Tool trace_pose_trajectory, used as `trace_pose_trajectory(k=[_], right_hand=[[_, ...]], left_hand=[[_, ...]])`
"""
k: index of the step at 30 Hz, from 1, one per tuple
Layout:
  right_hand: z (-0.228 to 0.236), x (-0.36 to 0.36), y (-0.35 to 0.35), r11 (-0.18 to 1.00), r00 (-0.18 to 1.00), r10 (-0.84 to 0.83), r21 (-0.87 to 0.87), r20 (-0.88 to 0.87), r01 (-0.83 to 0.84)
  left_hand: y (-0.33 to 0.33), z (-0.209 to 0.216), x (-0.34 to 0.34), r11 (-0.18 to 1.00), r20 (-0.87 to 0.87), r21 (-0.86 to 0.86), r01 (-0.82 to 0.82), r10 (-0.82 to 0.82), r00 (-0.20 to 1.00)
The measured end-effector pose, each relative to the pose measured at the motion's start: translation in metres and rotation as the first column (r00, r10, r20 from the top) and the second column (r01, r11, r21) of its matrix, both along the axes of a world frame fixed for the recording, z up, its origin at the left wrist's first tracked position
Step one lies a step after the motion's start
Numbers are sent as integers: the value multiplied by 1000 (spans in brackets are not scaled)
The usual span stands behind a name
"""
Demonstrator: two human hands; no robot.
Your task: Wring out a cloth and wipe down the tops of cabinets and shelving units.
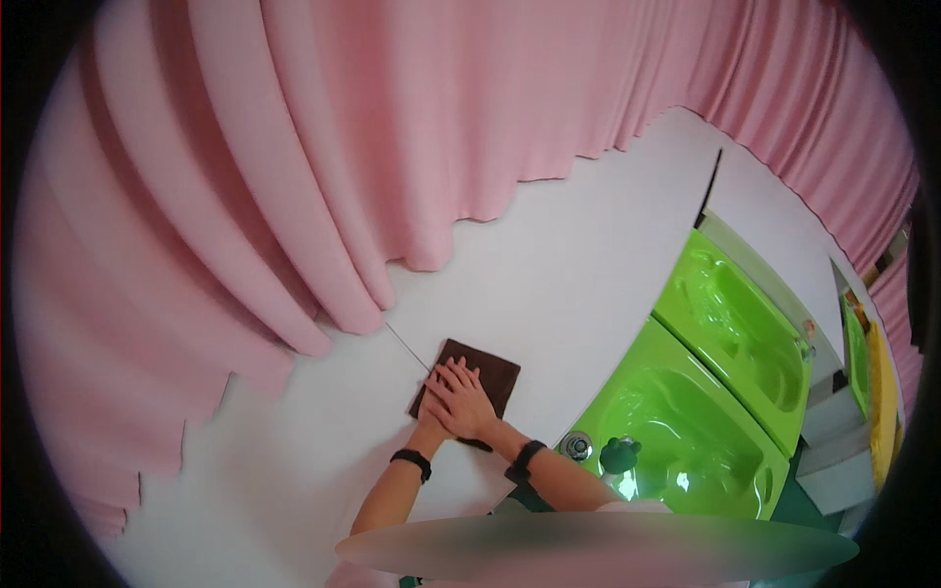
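Observation:
A dark brown square that looks like a folded cloth (pixel 501 373) lies flat on the white surface (pixel 549 265). My right hand (pixel 467 400) rests on it, fingers stretched out and pointing up and left. Partly beneath that hand is my left hand (pixel 430 423), lying flat; some of its fingers are covered. Both palms face down over the cloth, and neither hand grips it. Each wrist wears a black band.
To the right are two glossy green basins (pixel 686 392), the nearer holding a drain fitting and a dark green knob (pixel 619 454). Pink curtains (pixel 421 118) hang behind and to the left. Grey and yellow items (pixel 882 402) stand at the far right. A blurred oval covers the lower edge.

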State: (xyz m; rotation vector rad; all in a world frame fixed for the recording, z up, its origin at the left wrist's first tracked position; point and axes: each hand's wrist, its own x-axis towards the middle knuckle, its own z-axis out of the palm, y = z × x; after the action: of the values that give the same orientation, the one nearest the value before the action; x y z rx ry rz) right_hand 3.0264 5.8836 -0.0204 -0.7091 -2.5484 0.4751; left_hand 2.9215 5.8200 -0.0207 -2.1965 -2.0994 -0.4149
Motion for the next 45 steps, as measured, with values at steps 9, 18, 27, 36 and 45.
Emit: trace_pose_trajectory(k=[9, 18, 27, 36, 45], right_hand=[[1, -24, 27, 966, 963, 260, 36, -67, -258], [-10, 0, -60, 984, 989, 145, -115, 44, -139], [-6, 4, -94, 982, 957, -6, 182, 289, -49], [7, -91, -326, 822, 785, 519, 57, 338, -567], [4, -237, -545, 487, 504, 846, 132, 176, -864]], left_hand=[[21, -6, 11, 970, -31, -34, -239, 238, 971], [-100, -17, 49, 912, 251, -74, -403, 408, 878], [-442, -6, 110, 700, 63, -25, -714, 713, 698], [-636, -128, 141, 154, 180, -649, -745, 983, 46], [-810, -239, 266, 436, 755, -369, -821, 655, 9]])
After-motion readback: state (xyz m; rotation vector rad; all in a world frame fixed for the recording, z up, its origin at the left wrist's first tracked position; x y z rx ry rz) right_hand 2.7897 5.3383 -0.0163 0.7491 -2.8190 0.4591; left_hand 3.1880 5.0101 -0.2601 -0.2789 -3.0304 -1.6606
